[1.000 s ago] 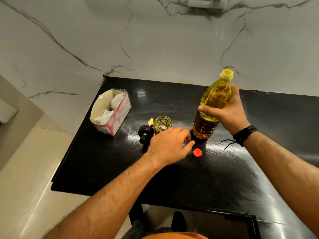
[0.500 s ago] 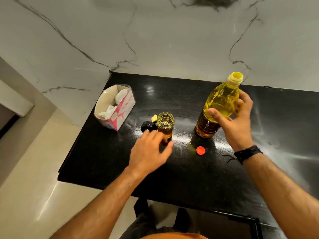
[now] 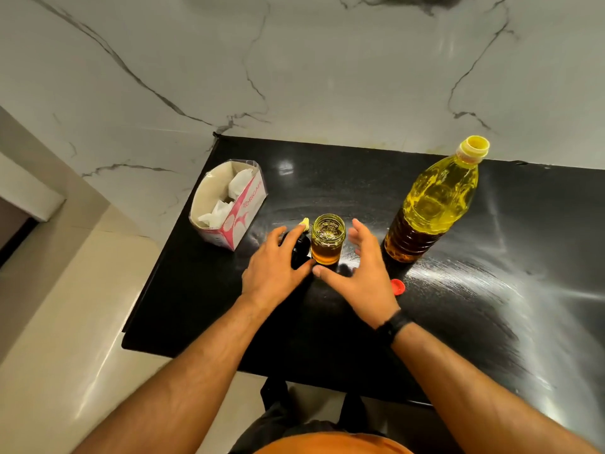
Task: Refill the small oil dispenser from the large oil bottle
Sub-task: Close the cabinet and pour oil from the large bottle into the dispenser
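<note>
The left hand (image 3: 275, 273) is covering most of the black cap (image 3: 300, 253), so whether its fingers are gripping it cannot be told. The right hand (image 3: 360, 276) is hiding part of the red cap (image 3: 398, 286). The counter (image 3: 491, 322) is running off the right edge.

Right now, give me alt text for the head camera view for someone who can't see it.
Two open hands, left and right, flank a small open jar of oil without touching it on a black counter. An uncapped oil bottle stands at right, its red cap beside it; a tissue box sits left.
</note>
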